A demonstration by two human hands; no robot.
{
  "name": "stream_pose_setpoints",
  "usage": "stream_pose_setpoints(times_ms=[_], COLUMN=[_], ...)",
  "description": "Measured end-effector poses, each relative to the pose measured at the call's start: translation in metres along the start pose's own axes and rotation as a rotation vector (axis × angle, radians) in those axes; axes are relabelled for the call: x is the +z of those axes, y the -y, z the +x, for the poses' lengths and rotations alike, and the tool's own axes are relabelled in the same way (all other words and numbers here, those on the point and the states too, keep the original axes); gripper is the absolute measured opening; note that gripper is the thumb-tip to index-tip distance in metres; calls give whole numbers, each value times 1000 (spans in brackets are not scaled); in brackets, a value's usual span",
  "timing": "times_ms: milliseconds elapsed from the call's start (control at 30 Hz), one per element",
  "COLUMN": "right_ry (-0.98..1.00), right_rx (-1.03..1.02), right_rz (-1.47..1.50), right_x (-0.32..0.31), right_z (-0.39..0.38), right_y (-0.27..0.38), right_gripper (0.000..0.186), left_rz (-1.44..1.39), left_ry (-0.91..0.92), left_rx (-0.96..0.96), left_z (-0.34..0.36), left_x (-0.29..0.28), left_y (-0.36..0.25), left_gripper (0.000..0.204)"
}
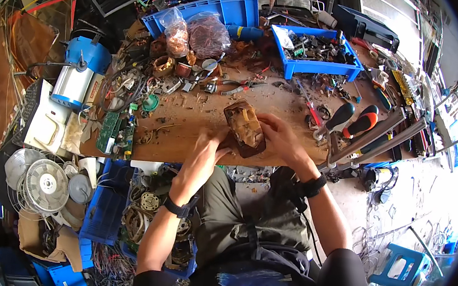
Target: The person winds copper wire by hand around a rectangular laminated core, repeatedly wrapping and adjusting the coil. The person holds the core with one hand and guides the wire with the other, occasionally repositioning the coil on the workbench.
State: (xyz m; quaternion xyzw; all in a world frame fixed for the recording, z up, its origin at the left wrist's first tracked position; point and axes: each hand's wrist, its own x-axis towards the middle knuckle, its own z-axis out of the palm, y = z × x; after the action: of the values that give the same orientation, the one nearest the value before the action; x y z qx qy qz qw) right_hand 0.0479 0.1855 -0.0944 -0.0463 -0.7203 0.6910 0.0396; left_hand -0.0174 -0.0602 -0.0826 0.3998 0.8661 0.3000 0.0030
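A boxy brown block (244, 126), with worn yellowish-tan wrapping on its upper face and darker sides, is held tilted over the near edge of the workbench. My right hand (281, 139) grips it from the right, fingers bent against its side. At its lower left, my left hand (205, 154) is closed with the fingertips at the block's edge; they are slightly blurred and partly hidden. The block looks like an old transformer winding, but its exact kind is not clear.
Wood scraps litter the workbench (187, 117). Behind stand a blue tray (319, 68) of small parts and bags of copper wire (208, 34). Screwdrivers (362, 121) and metal bars stand at the right edge. Circuit boards (111, 129) and a fan (47, 185) lie left.
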Motion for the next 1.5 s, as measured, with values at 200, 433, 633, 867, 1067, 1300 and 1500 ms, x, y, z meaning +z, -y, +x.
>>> stream_pose_setpoints(times_ms=[200,433,633,867,1067,1300,1500], right_ry=[0,45,33,71,39,-314,-564], right_rx=[-38,18,41,61,18,-64,-413], right_rz=[119,103,169,84,154,-12,-344], right_x=[-9,-14,-13,-16,-20,-23,-10], right_z=[9,8,10,12,12,12,12], right_y=[-19,-8,-8,-6,-12,7,81], right_gripper=[37,38,38,40,29,23,18], left_rz=[55,-267,-1054,-458,-499,-1104,-881], left_ry=[128,-200,-325,-274,-122,-48,-343], left_rx=[45,29,-168,-167,-343,-264,-63], left_z=[17,15,-13,2,35,12,20], left_x=[-8,21,23,17,35,32,14], left_y=[2,6,18,6,1,44,15], left_gripper=[47,47,52,30,28,40,65])
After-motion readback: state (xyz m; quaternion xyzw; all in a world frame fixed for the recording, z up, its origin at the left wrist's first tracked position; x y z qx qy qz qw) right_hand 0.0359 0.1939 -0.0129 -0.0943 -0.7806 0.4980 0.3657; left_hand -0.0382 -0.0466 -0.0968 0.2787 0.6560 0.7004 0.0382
